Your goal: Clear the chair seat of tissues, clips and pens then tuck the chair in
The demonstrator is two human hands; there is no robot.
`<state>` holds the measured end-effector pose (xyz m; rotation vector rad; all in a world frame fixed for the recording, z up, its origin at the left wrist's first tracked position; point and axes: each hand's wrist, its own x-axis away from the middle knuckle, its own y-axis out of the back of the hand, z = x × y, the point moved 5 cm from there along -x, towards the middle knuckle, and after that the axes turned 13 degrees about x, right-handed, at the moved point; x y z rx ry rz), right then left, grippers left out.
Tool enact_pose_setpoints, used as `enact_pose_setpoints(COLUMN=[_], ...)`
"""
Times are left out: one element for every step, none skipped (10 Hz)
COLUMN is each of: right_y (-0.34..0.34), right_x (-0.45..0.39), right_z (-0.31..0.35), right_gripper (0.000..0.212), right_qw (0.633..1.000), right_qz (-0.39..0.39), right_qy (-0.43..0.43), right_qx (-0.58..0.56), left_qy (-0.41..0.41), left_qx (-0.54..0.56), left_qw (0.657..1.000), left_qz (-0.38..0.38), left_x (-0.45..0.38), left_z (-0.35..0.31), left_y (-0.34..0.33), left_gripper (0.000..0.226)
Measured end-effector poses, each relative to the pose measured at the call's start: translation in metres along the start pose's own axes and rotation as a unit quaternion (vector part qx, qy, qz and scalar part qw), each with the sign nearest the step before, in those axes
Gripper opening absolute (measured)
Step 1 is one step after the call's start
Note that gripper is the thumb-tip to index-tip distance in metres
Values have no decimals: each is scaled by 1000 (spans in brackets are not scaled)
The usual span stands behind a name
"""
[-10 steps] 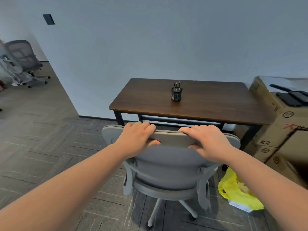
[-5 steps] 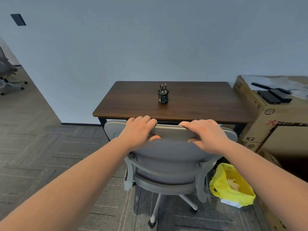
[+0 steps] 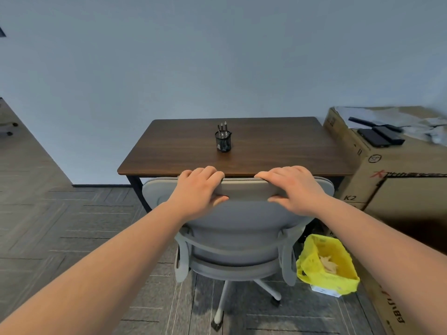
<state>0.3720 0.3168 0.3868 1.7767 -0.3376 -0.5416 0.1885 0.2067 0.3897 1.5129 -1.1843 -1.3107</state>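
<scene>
Both hands grip the top edge of the grey chair (image 3: 242, 228) backrest: the left hand (image 3: 198, 189) and the right hand (image 3: 294, 188) each wrap it, fingers over the front, thumbs behind. The chair stands right at the near edge of the wooden bench (image 3: 278, 153), its backrest top level with that edge. A black mesh pen cup (image 3: 223, 140) with pens stands mid-bench. A yellow-lined bin (image 3: 330, 264) holding crumpled tissue sits on the floor beside the chair, against a cardboard box (image 3: 399, 189).
</scene>
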Motion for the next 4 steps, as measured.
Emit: enact_pose_setpoints(right_y=[0,3,3,13], right_x=[2,5,6,14], right_z=[2,1,5,-4], right_gripper=[61,62,66,72], right_qw=[1000,1000,1000,998], right_qz=[2,3,17,49], right_qy=[6,-1,6,14], right_qx=[4,6,-5,-38], left_qy=[2,2,-2,-7], left_qx=[-1,2,2,3], left_qw=[1000,1000,1000,1000], left_qz=[-6,-9,-8,-14], left_x=[3,4,7,9], left_z=[0,-2,-5,-7], left_y=[0,2,1,3], left_gripper=[49,49,49,49])
